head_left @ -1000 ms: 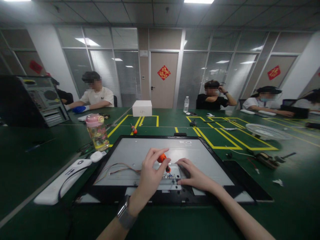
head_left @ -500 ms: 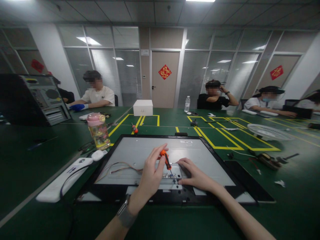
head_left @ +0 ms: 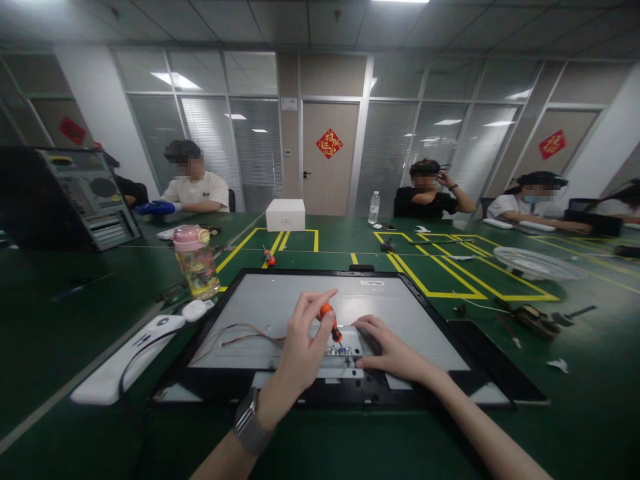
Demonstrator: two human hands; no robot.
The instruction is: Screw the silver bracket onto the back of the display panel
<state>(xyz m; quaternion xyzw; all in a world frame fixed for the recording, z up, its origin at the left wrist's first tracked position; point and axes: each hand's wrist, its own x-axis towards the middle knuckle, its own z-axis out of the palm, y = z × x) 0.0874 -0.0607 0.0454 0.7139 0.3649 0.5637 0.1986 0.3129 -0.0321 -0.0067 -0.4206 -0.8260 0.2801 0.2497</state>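
Fingers of your left hand (head_left: 300, 353) pinch the stubby orange screwdriver (head_left: 331, 322); your right hand (head_left: 393, 351) presses flat, fingers released, on the smooth grey metal panel (head_left: 280, 303).

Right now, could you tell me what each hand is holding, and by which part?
The left hand grips a small orange-handled screwdriver by its handle. The right hand holds nothing; it presses flat on the grey monitor back panel.

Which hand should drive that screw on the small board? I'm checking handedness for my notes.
Probably the left hand: it grips the orange screwdriver, tip down at the small board. The right hand only rests beside the board.
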